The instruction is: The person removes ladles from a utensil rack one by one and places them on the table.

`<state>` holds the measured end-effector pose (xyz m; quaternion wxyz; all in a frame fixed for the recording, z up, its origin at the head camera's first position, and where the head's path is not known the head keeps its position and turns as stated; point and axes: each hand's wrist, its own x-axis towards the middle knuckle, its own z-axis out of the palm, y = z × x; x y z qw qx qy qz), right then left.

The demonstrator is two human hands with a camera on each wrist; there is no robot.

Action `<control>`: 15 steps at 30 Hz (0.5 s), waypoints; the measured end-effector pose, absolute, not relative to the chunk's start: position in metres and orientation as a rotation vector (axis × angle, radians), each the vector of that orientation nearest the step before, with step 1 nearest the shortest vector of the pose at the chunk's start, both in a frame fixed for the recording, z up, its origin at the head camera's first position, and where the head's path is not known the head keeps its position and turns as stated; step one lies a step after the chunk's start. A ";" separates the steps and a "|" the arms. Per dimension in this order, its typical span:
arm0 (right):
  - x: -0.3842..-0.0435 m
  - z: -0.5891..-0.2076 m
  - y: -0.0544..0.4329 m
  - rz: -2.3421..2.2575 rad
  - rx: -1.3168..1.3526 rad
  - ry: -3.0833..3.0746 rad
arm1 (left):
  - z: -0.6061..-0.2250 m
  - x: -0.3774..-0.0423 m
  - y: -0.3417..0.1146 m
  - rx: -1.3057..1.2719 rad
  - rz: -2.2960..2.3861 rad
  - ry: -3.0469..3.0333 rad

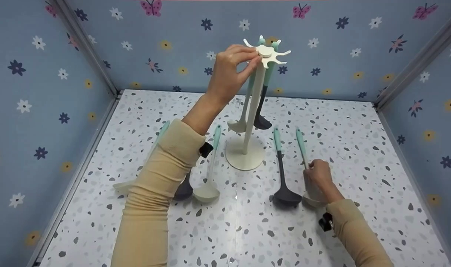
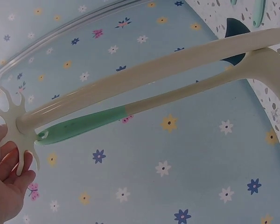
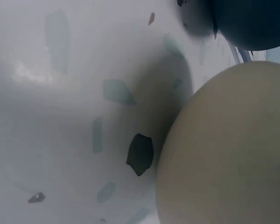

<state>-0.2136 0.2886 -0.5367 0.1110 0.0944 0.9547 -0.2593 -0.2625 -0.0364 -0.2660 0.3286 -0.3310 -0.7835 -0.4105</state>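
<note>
Stand (image 1: 252,115) in cream rises from its round base (image 1: 245,162) on a white speckled counter (image 1: 229,237) as a person in tan sleeves (image 1: 147,226) works on either side. The left hand (image 1: 231,70) has its grip closed on the hub (image 1: 264,51) at the top, pinching it beside a ring of curved hooks (image 1: 282,53). Two utensils with mint-green handles hang there: a hanging pale utensil (image 1: 237,127) and a hanging dark utensil (image 1: 262,122). The right hand (image 1: 319,173), low over the counter, has its curled grip on the shaft of a pale ladle (image 1: 301,146), which lies with its green handle toward the back wall (image 1: 190,55) and its bowl partly hidden by the wrist. Just beside it rests a dark ladle (image 1: 287,197). Across from them, left of the base, lie a cream ladle (image 1: 206,193), a charcoal utensil (image 1: 183,191) partly covered by the left arm, and a far-left utensil (image 1: 123,186) largely behind the same sleeve. Flowers and butterflies pattern the blue wall.
</note>
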 end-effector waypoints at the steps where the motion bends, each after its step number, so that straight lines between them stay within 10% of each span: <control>1: -0.214 -0.535 0.289 -0.758 0.278 2.800 | -0.266 -0.262 -0.036 -0.863 -1.071 -2.055; 15: -0.213 -0.498 0.283 -0.769 0.061 2.940 | -0.268 -0.258 -0.036 -0.803 -0.932 -2.160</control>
